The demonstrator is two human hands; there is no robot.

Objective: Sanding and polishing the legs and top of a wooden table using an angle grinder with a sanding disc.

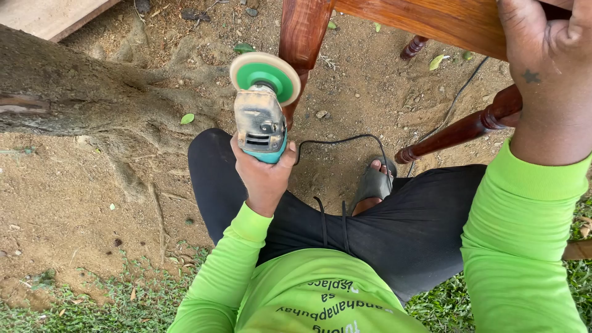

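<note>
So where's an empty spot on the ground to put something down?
Bare dirt lies open between the tree root and the grass. It's crowded right of the left hand and its grinder: furniture legs, cord.

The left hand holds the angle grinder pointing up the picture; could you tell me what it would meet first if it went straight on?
Probably the reddish wooden leg: the green disc of the angle grinder in the left hand already overlaps it in view, though depth is unclear.

The left hand is raised in a closed grip, forearm angled up from the body. The right hand (wrist bent back) presses down, fingers curled over.
</note>
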